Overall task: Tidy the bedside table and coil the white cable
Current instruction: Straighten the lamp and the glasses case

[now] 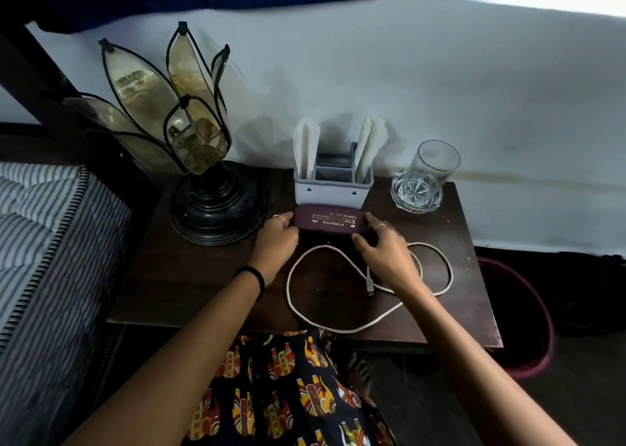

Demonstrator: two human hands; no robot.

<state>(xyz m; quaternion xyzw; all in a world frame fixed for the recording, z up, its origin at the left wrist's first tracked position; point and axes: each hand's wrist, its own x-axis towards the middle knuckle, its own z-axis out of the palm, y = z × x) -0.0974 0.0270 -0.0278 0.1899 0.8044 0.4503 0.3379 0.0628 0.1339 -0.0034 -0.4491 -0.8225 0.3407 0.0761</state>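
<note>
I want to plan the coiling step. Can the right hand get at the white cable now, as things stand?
Probably yes. The white cable lies loose on the table, directly under and beside the right hand, with nothing covering it. However, that hand now grips the end of the maroon case, so it must let go first.

Maroon case [330,222], white cable [369,286]

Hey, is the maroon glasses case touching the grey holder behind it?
Cannot tell. In the head view the glasses case sits right against the front of the grey holder, with no gap visible, but overlap could hide one.
</note>
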